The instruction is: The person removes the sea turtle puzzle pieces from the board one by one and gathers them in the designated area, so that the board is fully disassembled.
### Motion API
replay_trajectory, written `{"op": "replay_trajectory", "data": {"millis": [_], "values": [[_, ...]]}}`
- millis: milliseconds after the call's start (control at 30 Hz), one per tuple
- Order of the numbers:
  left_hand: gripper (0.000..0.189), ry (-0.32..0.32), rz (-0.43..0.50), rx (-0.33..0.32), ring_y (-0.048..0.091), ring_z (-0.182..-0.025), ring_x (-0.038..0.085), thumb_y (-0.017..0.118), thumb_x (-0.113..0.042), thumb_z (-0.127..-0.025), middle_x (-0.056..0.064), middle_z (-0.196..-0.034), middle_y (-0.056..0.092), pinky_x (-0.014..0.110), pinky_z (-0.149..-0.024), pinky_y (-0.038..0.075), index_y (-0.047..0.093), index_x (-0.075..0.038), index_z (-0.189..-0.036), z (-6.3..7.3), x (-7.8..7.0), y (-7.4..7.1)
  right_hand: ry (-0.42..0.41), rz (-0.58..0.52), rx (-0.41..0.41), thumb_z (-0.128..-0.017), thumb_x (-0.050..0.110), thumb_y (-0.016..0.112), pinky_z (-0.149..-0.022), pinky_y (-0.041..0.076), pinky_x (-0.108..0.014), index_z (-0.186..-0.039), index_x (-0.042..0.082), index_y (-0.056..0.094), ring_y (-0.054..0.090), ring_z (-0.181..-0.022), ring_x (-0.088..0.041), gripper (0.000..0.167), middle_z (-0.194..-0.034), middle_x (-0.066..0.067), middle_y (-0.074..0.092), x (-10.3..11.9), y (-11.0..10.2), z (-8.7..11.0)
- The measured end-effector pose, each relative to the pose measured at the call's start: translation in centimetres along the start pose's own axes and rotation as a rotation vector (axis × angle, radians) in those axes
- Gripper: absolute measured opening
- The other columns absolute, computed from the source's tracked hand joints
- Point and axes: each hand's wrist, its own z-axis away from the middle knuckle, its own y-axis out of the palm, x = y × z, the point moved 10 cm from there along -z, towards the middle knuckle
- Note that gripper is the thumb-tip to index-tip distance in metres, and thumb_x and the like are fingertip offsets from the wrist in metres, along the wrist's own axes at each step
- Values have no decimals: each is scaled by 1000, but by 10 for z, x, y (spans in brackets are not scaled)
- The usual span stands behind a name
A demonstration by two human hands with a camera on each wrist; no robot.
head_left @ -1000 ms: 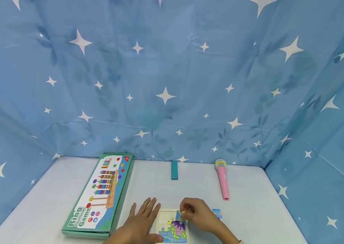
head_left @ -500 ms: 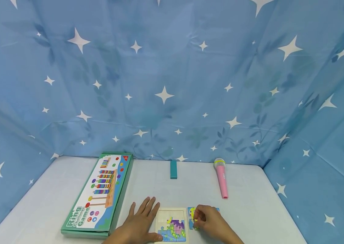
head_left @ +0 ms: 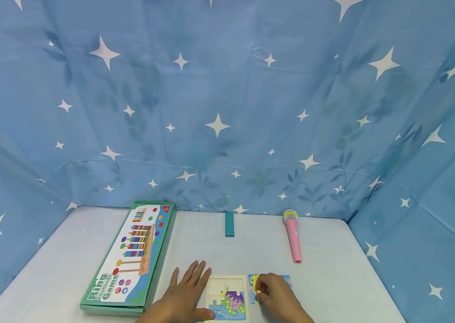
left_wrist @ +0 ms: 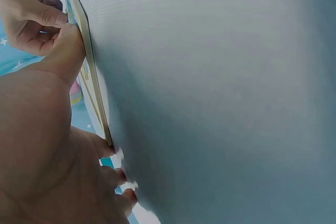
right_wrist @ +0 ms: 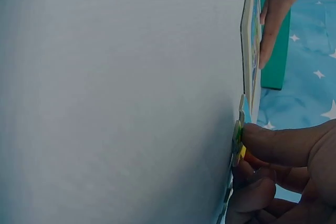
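A small wooden jigsaw tray (head_left: pixel 214 287) lies at the front of the table, its lower right part filled with blue, purple and green pieces. My left hand (head_left: pixel 184 294) is spread flat beside it, thumb over the tray's lower left edge. Just right of the tray, my right hand (head_left: pixel 279 296) pinches a puzzle piece (right_wrist: pixel 237 142) between thumb and fingers, low against the table. More loose puzzle pieces (head_left: pixel 253 280) lie around those fingers, partly hidden by the hand.
On the left lies a large green Ring Challenge Game box (head_left: pixel 130 255). A teal block (head_left: pixel 229 224) stands near the back, and a pink toy microphone (head_left: pixel 293 237) lies to its right. Blue star-patterned curtain (head_left: pixel 219 89) closes off the table's back and sides.
My right hand has moved right, carrying a puzzle piece from above the tray to the loose pieces beside it. Its fingers have shifted slightly since then. The left hand has stayed in place.
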Motion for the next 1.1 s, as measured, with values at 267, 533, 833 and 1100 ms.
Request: {"op": "replay_trajectory", "data": {"millis": [267,533,833,1100], "values": [[113,-26,-25,-20,10,-155,38,57,-83,-79,14,-169,17,78,-110,6,29,-11,-162,-2,7,3,33,76,-53,-78,4,84,-64,42,-26,-80,13,59,45,-73,-9,27,-81,3,50,1,-2,2],[113,-40,-25,-21,11,-155,39,60,-83,-78,14,-169,19,79,-110,6,30,-12,-161,-2,8,3,60,181,-91,-78,14,86,-61,42,-26,-85,16,57,44,-72,-8,30,-85,4,48,4,-5,6],[113,-32,-28,-23,12,-155,39,58,-84,-78,15,-169,19,79,-110,8,31,-12,-161,-1,10,5,-1,196,12,-82,21,85,-72,50,-36,-117,13,70,51,-85,-12,38,-109,-1,56,26,1,-8],[111,7,-13,-32,12,-154,41,60,-80,-81,18,-168,20,81,-108,8,30,-8,-160,-1,3,1,-138,273,210,-83,27,85,-77,52,-28,-125,17,72,47,-80,-1,45,-102,9,52,59,42,-20]]}}
